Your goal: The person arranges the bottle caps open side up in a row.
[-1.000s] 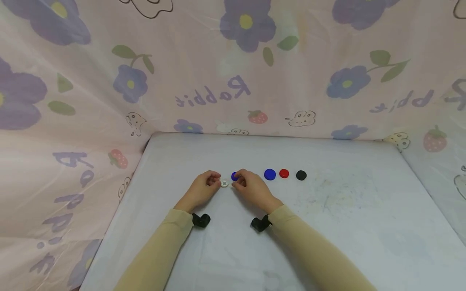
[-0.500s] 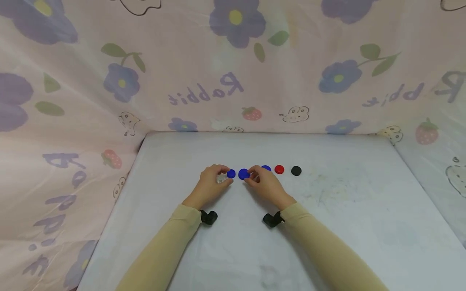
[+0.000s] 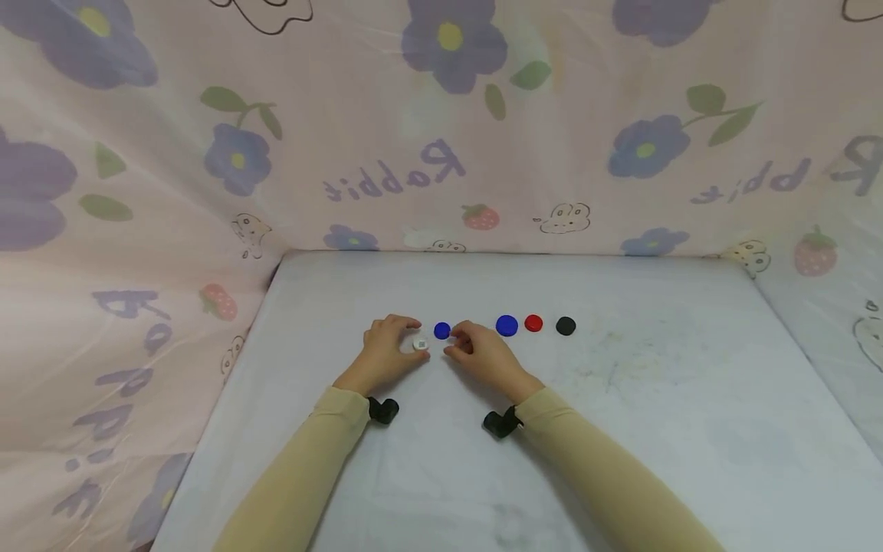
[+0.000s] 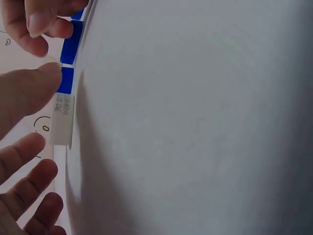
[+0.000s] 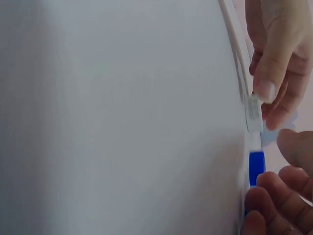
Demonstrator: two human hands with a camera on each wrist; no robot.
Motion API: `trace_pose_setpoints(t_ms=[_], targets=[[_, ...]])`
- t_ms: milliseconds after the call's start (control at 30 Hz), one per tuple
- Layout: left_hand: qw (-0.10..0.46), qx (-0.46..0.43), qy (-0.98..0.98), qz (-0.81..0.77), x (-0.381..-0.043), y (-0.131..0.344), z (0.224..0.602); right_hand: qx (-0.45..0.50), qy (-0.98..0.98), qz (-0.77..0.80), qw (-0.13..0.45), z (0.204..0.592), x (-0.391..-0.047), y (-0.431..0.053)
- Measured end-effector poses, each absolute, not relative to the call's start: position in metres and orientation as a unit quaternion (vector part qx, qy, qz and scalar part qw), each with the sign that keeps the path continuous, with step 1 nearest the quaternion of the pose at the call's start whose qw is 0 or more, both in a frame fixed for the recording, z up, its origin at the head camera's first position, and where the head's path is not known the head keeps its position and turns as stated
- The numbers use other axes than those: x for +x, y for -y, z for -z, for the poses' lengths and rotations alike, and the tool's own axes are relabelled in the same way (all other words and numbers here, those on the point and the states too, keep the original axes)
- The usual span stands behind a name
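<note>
White round piece (image 3: 421, 345) — dark-marked top, small blue disc (image 3: 442, 330) beside

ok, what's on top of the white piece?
A dark square mark shows on the white piece; nothing is stacked there. Its underside, facing the table, can't be seen.

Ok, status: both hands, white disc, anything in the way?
Left hand: spread around white disc, contact unclear. Right hand: beside small blue disc, grip unclear. White disc: nothing seen over it; small blue disc alongside.
</note>
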State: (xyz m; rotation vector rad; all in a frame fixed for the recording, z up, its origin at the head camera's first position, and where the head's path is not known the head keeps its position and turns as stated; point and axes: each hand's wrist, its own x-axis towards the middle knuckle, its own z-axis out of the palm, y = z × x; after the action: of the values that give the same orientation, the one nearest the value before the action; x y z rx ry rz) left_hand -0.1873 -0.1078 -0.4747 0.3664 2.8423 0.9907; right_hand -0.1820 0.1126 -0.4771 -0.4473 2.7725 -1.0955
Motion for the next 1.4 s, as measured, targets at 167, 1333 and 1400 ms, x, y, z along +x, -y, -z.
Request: trace_pose_setpoints(t_ms=[167, 1333, 1400], targets=[[0.063, 0.129, -0.934, -0.327, -0.188, 0.107, 0.475, -0.155, -0.919, 0.356, 0.072, 0.477, -0.182, -0.103], [0.052, 0.149, -0.941, -0.300, -0.194, 0.099, 0.482, -0.170, -0.924, 0.338, 0.059, 0.480, -0.177, -0.087], [0.044, 0.156, -0.937, -0.308, -0.192, 0.098, 0.479, -0.169, -0.922, 0.345, 0.051, 0.479, -0.177, -0.088]])
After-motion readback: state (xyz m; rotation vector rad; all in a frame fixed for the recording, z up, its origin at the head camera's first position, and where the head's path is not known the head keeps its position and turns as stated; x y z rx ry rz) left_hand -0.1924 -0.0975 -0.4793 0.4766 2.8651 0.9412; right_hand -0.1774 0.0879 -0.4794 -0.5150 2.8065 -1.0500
